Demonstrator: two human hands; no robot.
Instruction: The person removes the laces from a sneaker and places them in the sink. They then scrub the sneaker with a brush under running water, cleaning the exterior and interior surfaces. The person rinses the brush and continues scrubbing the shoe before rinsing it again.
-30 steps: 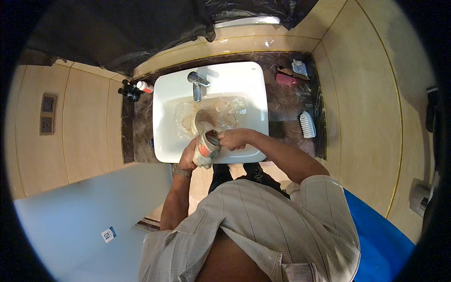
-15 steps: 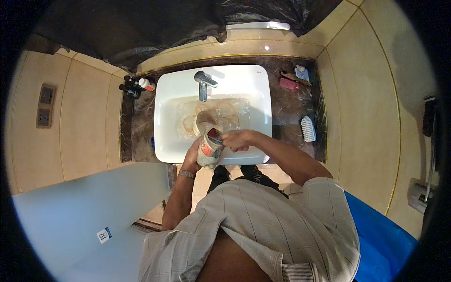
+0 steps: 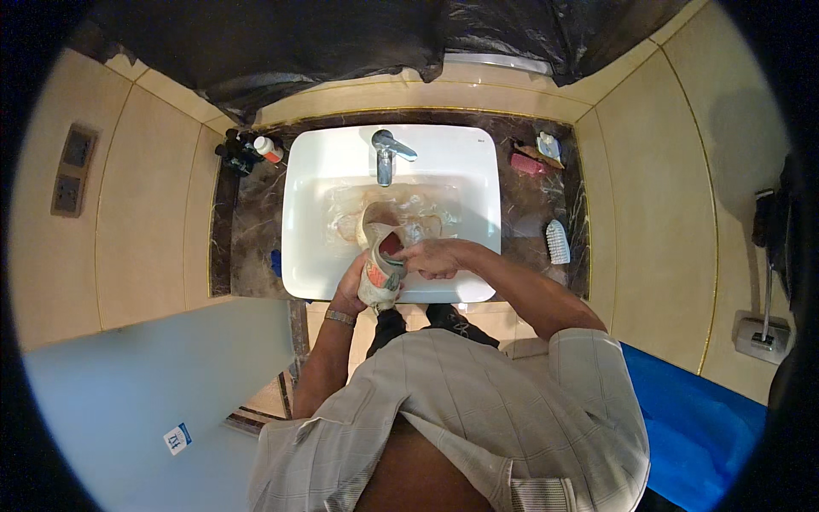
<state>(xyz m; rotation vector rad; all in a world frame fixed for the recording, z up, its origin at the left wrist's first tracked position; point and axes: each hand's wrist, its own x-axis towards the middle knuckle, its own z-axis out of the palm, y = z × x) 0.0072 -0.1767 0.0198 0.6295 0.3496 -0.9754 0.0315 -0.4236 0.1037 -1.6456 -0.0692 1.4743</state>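
Over the near half of the white washbasin (image 3: 305, 256) I hold a pale, stained shoe (image 3: 378, 288) with orange and green patches. Its opening faces up and shows a reddish inside. My left hand (image 3: 351, 286) is wrapped round the shoe's left side, a watch on that wrist. At the right rim of the opening, the curled fingers of my right hand (image 3: 437, 258) grip the shoe's edge; its fingertips are partly hidden. Cloudy water (image 3: 341, 203) with brownish streaks lies in the basin, below a chrome tap (image 3: 386, 162).
A white scrubbing brush (image 3: 557, 242) and a pink item (image 3: 527, 164) lie on the dark marble counter (image 3: 525, 213) at the right. Back left stand a white bottle (image 3: 268, 149) and dark bottles (image 3: 237, 154). A black sheet (image 3: 324, 43) hangs behind the basin.
The view has shifted slightly. Both hands stay at the shoe, and my right fingers have moved a little at its opening.
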